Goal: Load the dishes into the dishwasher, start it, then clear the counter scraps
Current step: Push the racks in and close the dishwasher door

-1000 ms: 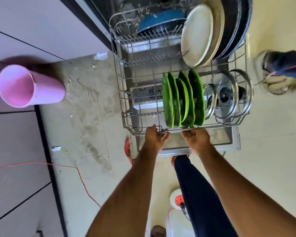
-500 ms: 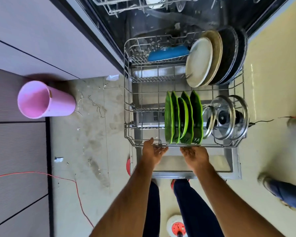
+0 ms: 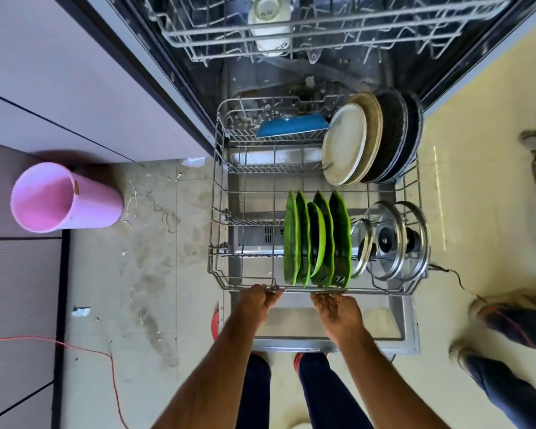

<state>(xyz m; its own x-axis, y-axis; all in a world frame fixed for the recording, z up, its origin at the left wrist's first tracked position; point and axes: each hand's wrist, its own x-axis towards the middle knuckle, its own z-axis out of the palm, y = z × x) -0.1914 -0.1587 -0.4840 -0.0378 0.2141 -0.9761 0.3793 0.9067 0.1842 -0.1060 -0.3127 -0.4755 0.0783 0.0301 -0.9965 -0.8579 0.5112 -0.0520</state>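
Leaf-green plates (image 3: pixel 317 239) stand in a grey wire rack (image 3: pixel 217 230), beside clear glass lids (image 3: pixel 393 243) with black knobs. Behind them are a bright blue dish (image 3: pixel 291 126), a cream plate (image 3: pixel 344 148), a speckled tan plate (image 3: pixel 374 125) and black plates (image 3: pixel 398 131). A pale pink bin (image 3: pixel 65 198) sits on the beige, stain-mottled floor (image 3: pixel 136 274), which a thin red cord (image 3: pixel 84 351) crosses.

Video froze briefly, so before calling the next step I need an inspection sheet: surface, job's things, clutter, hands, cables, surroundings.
Surface: tiled floor, stained and smeared.
Job's things: lower rack out over the open dishwasher door, holding green plates, glass lids, cream plates, dark plates, blue dish; white cup in upper rack.
Clutter: paper scraps on the floor; pink bin beside the cabinet.
Hands: left hand grips the rack's front rim; right hand open at the rim.
Cables: red cable across the floor at left; black cable near the rack's right corner.
Surroundings: another person's shoes at right.
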